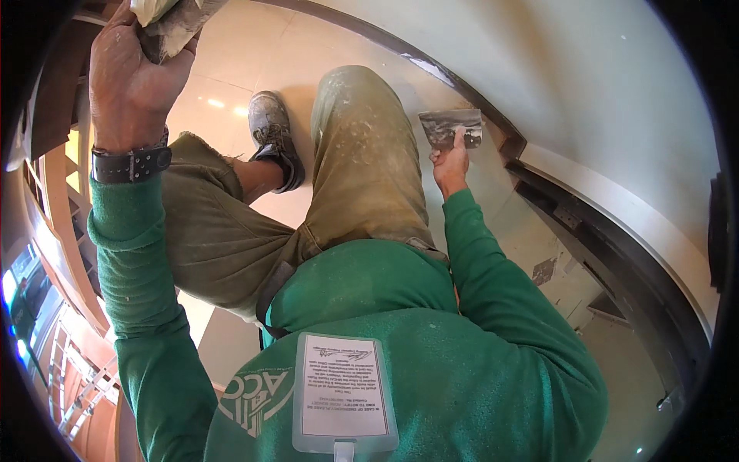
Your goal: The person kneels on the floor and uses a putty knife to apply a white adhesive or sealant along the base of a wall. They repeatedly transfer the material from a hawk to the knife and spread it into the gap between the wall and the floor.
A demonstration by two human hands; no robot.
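- At the far left we are seeing the left hand point(127, 92), raised in the upper corner above a dark wristband point(131, 163); its fingers and thumb are closing around a smeared grey plate point(175, 31), the thumb pressing on the right side; the farther fingertips are running out of view, so we cannot tell how they are lying;
- on that plate a pale, soft-looking lump point(151, 6) is resting, the upper edge cutting it off;
- further right we are noticing a dusty shoe point(269, 127) standing on the pale floor point(231, 58), and then a bent knee in dusty olive trousers point(362, 138);
- right of the knee the right hand point(450, 165) is gripping a wide scraper point(439, 127); its index finger is stretching forward along the blade while the other fingers are curling in underneath, and pale smears are showing around the fingertip;
- just beside the scraper a dark strip point(493, 115) is running along the foot of the pale wall point(600, 77); whether the blade is touching it, we cannot tell.
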